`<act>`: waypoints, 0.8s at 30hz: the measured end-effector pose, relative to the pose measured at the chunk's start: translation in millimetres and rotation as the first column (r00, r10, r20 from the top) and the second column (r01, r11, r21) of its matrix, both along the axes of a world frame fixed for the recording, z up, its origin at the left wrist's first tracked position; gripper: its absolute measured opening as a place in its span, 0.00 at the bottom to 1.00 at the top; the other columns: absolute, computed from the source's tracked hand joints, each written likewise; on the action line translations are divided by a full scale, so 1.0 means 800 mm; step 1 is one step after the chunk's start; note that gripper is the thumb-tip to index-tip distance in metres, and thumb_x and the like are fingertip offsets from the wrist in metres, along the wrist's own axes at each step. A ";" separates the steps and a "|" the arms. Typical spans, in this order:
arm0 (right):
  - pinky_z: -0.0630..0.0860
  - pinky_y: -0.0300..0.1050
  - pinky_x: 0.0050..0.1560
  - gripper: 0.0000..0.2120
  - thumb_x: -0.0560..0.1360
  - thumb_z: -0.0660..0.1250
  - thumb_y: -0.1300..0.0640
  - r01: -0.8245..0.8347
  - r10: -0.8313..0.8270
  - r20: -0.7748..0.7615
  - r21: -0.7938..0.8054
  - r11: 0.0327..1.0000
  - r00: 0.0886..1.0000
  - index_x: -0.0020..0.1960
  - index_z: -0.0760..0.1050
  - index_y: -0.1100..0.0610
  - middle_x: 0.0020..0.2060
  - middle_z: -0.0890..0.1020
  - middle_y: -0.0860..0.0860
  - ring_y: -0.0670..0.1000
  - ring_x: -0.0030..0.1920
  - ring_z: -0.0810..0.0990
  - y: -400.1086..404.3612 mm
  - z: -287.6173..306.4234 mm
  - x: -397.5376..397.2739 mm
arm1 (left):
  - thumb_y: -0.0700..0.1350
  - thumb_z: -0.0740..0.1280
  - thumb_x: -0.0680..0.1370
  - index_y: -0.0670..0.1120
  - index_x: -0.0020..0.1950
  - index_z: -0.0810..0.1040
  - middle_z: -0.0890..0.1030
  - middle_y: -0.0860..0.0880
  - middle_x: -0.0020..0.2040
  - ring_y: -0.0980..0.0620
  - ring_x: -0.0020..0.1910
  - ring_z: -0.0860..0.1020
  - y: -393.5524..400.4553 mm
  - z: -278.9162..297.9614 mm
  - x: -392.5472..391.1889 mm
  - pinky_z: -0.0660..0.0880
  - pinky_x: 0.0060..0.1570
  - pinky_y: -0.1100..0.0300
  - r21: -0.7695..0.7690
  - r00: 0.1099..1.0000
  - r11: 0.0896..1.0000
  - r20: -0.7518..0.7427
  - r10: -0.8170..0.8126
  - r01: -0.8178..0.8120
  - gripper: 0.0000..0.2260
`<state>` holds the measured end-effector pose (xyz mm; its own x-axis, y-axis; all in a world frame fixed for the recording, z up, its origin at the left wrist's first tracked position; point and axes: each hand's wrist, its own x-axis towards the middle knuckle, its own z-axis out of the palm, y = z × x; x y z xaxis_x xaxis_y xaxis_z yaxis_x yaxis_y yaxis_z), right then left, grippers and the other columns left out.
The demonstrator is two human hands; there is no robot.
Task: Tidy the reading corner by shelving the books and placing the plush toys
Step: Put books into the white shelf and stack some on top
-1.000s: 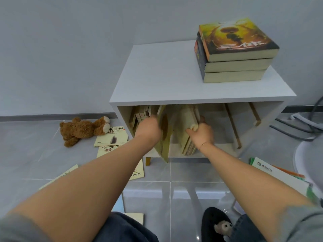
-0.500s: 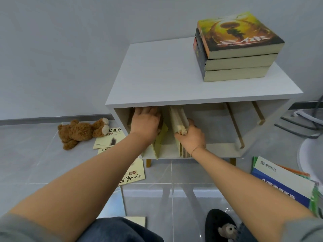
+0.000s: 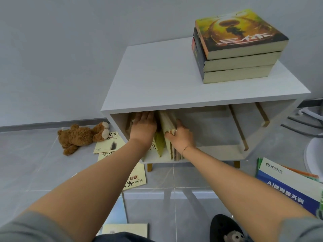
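Mid-shelving at the white cabinet (image 3: 157, 84), centre of frame: left hand (image 3: 143, 127) laid flat, fingers straight and together, against the upright books (image 3: 158, 145) at the cubby's left end; right hand (image 3: 181, 136) curled round the thin cream books (image 3: 168, 124) next to them, thumb on their near edges, easing them upright. Judged partly done, no more. Already in place: a few volumes in the cubby and a stack of three thick paperbacks (image 3: 239, 55) on top, upper right. Still left on the grey tiled floor (image 3: 35, 163): cream booklets (image 3: 109, 145) at centre left, another (image 3: 125, 228) at the bottom edge, blue-and-white brochures (image 3: 286, 186) at lower right. Brown teddy bear (image 3: 82, 136) lying on its side at middle left, touching a booklet, not yet placed; small grey plush (image 3: 234, 237) at bottom right on something black. Plain grey wall behind, dark skirting along its foot, cables at far right
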<state>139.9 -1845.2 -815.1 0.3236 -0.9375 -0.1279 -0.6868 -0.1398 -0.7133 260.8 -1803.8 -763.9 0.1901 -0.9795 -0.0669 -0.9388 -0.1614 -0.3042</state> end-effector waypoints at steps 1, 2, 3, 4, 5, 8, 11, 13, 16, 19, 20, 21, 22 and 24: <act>0.77 0.48 0.49 0.28 0.76 0.65 0.48 0.000 0.000 0.000 0.004 1.000 1.000 0.71 0.61 0.56 0.53 0.80 0.57 0.60 0.52 0.79 -0.002 -0.001 0.006 | 0.37 0.63 0.79 0.43 0.77 0.58 0.52 0.46 0.78 0.42 0.77 0.49 -0.001 -0.001 0.000 0.51 0.74 0.50 -0.017 1.000 1.000 -0.018 0.005 -0.005 0.27; 0.77 0.48 0.49 0.29 0.76 0.65 0.48 0.002 -0.002 0.001 0.010 1.000 1.000 0.72 0.61 0.56 0.53 0.80 0.57 0.59 0.52 0.79 -0.004 -0.002 0.012 | 0.37 0.62 0.80 0.42 0.78 0.56 0.52 0.46 0.78 0.43 0.77 0.49 -0.002 -0.003 0.002 0.50 0.74 0.51 -0.028 1.000 1.000 -0.029 0.009 -0.010 0.28; 0.77 0.48 0.49 0.30 0.76 0.65 0.48 0.005 -0.005 0.004 0.009 1.000 1.000 0.72 0.60 0.55 0.53 0.79 0.57 0.59 0.52 0.79 -0.004 -0.005 0.018 | 0.37 0.62 0.79 0.42 0.78 0.56 0.52 0.46 0.78 0.43 0.77 0.50 -0.001 -0.005 0.004 0.50 0.74 0.51 -0.035 0.999 0.999 -0.042 0.013 -0.015 0.28; 0.77 0.48 0.47 0.31 0.75 0.66 0.47 0.005 -0.005 0.009 0.005 1.000 1.000 0.73 0.59 0.55 0.53 0.79 0.57 0.59 0.52 0.80 -0.004 -0.008 0.023 | 0.37 0.63 0.79 0.41 0.77 0.57 0.52 0.46 0.78 0.43 0.77 0.51 -0.002 -0.007 0.006 0.51 0.74 0.51 -0.042 0.999 0.999 -0.051 0.015 -0.017 0.28; 0.77 0.47 0.46 0.33 0.74 0.67 0.46 0.000 0.000 0.019 0.000 1.000 1.000 0.74 0.58 0.54 0.52 0.80 0.57 0.59 0.52 0.80 -0.003 -0.012 0.026 | 0.38 0.64 0.79 0.41 0.77 0.58 0.53 0.46 0.78 0.43 0.77 0.52 -0.002 -0.010 0.009 0.52 0.74 0.51 -0.048 0.998 0.999 -0.056 0.015 -0.018 0.28; 0.76 0.47 0.54 0.42 0.70 0.73 0.46 -0.053 0.039 0.176 0.077 0.996 0.984 0.76 0.53 0.52 0.61 0.77 0.56 0.57 0.59 0.77 -0.002 -0.028 0.023 | 0.40 0.66 0.78 0.43 0.77 0.56 0.56 0.46 0.77 0.43 0.75 0.56 -0.001 -0.016 0.020 0.59 0.72 0.51 -0.072 0.998 0.997 -0.062 0.005 -0.010 0.31; 0.65 0.43 0.67 0.51 0.68 0.77 0.54 -0.175 0.123 0.261 0.188 0.966 0.957 0.78 0.46 0.51 0.74 0.63 0.52 0.54 0.71 0.65 0.002 -0.049 0.012 | 0.36 0.65 0.77 0.44 0.78 0.57 0.58 0.46 0.76 0.43 0.74 0.59 0.002 -0.015 0.021 0.63 0.69 0.52 -0.108 0.997 0.994 -0.076 -0.017 0.008 0.31; 0.64 0.48 0.70 0.55 0.66 0.78 0.54 -0.194 0.171 0.153 0.149 0.970 0.973 0.78 0.43 0.49 0.76 0.57 0.51 0.56 0.73 0.62 0.000 -0.067 0.008 | 0.34 0.64 0.76 0.43 0.78 0.55 0.59 0.45 0.76 0.43 0.73 0.60 0.003 -0.017 0.021 0.64 0.68 0.52 -0.135 0.998 0.991 -0.061 -0.031 0.023 0.32; 0.66 0.55 0.70 0.59 0.65 0.78 0.52 -0.199 0.192 0.063 0.141 0.970 0.979 0.77 0.35 0.46 0.78 0.45 0.50 0.59 0.73 0.61 -0.005 -0.081 0.011 | 0.33 0.64 0.76 0.42 0.77 0.57 0.60 0.45 0.76 0.42 0.73 0.60 0.003 -0.022 0.023 0.65 0.68 0.52 -0.167 0.997 0.985 -0.058 -0.045 0.035 0.32; 0.69 0.54 0.67 0.64 0.64 0.78 0.49 -0.228 0.231 -0.004 0.164 0.960 0.973 0.74 0.26 0.44 0.78 0.45 0.53 0.59 0.71 0.65 -0.015 -0.094 0.018 | 0.31 0.67 0.73 0.41 0.75 0.63 0.65 0.43 0.73 0.41 0.71 0.65 0.003 -0.027 0.026 0.68 0.66 0.51 -0.205 0.996 0.978 -0.062 -0.060 0.046 0.31; 0.70 0.53 0.67 0.65 0.64 0.78 0.47 -0.237 0.242 -0.017 0.150 0.960 0.970 0.73 0.25 0.44 0.78 0.48 0.54 0.58 0.71 0.66 -0.020 -0.098 0.021 | 0.31 0.70 0.70 0.40 0.73 0.67 0.69 0.42 0.71 0.40 0.68 0.69 0.001 -0.031 0.030 0.71 0.64 0.50 -0.228 0.996 0.972 -0.050 -0.073 0.060 0.32; 0.70 0.52 0.66 0.65 0.64 0.78 0.46 -0.243 0.249 -0.030 0.131 0.961 0.968 0.73 0.25 0.46 0.77 0.51 0.55 0.58 0.70 0.66 -0.025 -0.101 0.025 | 0.31 0.74 0.65 0.39 0.70 0.71 0.74 0.41 0.67 0.39 0.64 0.73 -0.001 -0.036 0.033 0.74 0.59 0.49 -0.254 0.995 0.964 -0.038 -0.093 0.081 0.33; 0.71 0.51 0.65 0.65 0.64 0.78 0.45 -0.247 0.253 -0.047 0.111 0.963 0.966 0.74 0.26 0.47 0.76 0.56 0.56 0.57 0.68 0.68 -0.030 -0.103 0.027 | 0.32 0.78 0.59 0.38 0.66 0.75 0.78 0.40 0.62 0.38 0.58 0.77 -0.001 -0.040 0.036 0.77 0.54 0.48 -0.283 0.994 0.954 -0.028 -0.110 0.097 0.35; 0.74 0.49 0.60 0.62 0.65 0.77 0.45 -0.246 0.252 -0.078 0.081 0.966 0.965 0.75 0.29 0.50 0.71 0.66 0.58 0.57 0.63 0.73 -0.042 -0.106 0.034 | 0.38 0.82 0.55 0.38 0.64 0.77 0.80 0.40 0.57 0.37 0.54 0.79 -0.001 -0.047 0.038 0.78 0.51 0.47 -0.307 0.992 0.945 -0.028 -0.126 0.111 0.37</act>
